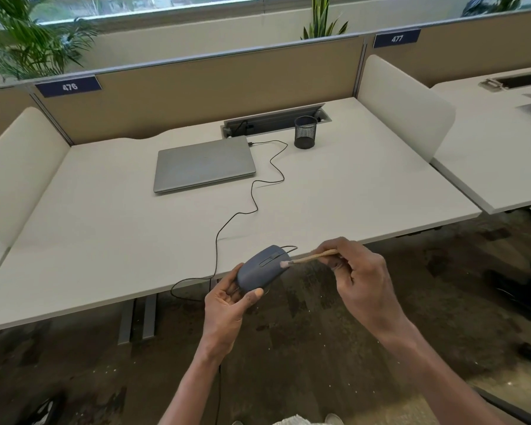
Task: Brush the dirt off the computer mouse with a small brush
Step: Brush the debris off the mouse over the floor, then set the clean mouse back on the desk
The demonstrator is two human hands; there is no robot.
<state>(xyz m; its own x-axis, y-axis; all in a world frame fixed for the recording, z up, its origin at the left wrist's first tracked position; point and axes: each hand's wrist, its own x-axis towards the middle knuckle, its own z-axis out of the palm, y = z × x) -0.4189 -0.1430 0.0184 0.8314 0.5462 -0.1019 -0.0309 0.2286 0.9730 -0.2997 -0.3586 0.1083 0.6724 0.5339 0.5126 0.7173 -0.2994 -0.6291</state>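
A dark grey wired computer mouse (262,268) is held in the air just past the desk's front edge, top side up. My left hand (227,305) grips it from below, thumb on its near end. My right hand (360,271) pinches a small brush (311,258) with a thin wooden handle. The pale bristle tip touches the mouse's right side near the buttons. The mouse's black cable (255,191) runs in loops across the desk to the laptop.
A closed silver laptop (203,164) lies on the white desk (105,240). A black mesh pen cup (305,131) stands beside an open cable tray (276,119). White side dividers and a tan back panel bound the desk. Dark carpet lies below.
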